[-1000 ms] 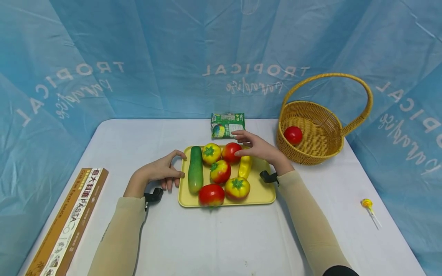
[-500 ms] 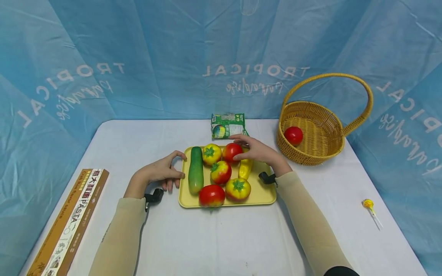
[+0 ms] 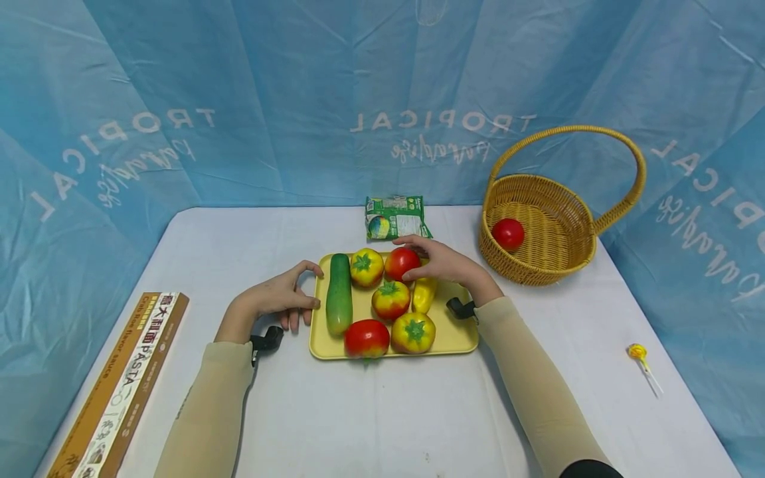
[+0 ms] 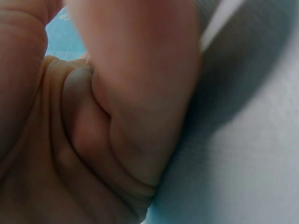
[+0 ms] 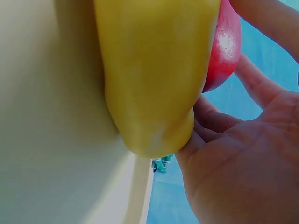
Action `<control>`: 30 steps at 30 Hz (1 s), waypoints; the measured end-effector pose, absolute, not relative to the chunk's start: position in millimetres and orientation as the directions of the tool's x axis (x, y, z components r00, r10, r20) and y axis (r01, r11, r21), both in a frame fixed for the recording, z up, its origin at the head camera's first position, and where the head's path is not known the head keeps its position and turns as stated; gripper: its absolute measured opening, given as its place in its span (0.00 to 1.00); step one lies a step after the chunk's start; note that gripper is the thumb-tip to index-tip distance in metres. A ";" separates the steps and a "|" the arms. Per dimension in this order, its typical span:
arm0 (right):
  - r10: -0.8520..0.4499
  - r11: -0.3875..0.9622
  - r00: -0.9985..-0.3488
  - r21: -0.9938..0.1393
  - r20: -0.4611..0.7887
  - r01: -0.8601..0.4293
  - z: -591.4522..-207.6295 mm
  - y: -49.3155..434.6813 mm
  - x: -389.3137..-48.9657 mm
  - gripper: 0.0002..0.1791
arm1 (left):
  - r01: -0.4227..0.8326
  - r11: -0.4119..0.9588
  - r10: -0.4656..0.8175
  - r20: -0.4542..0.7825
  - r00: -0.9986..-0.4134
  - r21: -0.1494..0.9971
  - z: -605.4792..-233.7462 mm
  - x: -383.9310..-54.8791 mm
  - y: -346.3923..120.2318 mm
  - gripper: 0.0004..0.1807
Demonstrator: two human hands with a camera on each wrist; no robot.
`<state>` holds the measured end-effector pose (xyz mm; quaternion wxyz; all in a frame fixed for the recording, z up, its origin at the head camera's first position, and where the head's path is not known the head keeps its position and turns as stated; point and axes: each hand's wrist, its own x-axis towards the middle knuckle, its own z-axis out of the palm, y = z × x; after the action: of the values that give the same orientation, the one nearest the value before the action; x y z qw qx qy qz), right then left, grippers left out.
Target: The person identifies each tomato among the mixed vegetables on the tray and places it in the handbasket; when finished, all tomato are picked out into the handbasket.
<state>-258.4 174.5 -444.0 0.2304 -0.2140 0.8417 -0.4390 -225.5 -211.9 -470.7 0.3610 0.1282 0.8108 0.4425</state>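
Observation:
My left hand (image 3: 273,292) is at the left rim of a yellow tray (image 3: 457,338), index fingertip and thumb tip on the edge. In the left wrist view, curled fingers (image 4: 140,84) fill most of the picture and hide the tray. Toward the tray's back, my right hand (image 3: 445,262) holds a red tomato (image 3: 399,263), thumb in front and fingers behind. A long yellow pepper (image 3: 424,293) lies just under this hand and looms large in the right wrist view, the red tomato (image 5: 225,51) behind it. A green cucumber (image 3: 339,295) lies along the tray's left side.
Red-and-yellow tomatoes (image 3: 391,300) share the tray. At the back right stands a wicker basket (image 3: 552,229) with a tall handle and one red tomato (image 3: 508,234) inside. A green packet (image 3: 394,218) lies behind the tray, a pasta box (image 3: 119,385) left, a lollipop (image 3: 639,355) right.
My right hand has come down and left, its fingers closing round the red tomato. The middle and front-right tomatoes have shifted slightly right. My left hand stays in place.

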 end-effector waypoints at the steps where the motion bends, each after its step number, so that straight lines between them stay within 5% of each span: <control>1: -0.563 0.525 -0.802 -0.836 -0.201 -0.160 -444.0 174.5 -258.5 0.42 | -0.114 0.575 0.527 -0.473 -0.706 0.810 -470.6 -225.5 -211.8 0.36; 30: -0.573 0.538 -0.812 -0.798 -0.111 -0.271 -436.8 175.5 -256.0 0.33 | -0.128 0.570 0.521 -0.477 -0.708 0.812 -471.2 -225.3 -211.3 0.36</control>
<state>-256.0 175.5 -436.8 0.1828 -0.2459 0.8577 -0.4129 -225.3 -211.3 -471.2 0.3622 0.1214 0.8085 0.4477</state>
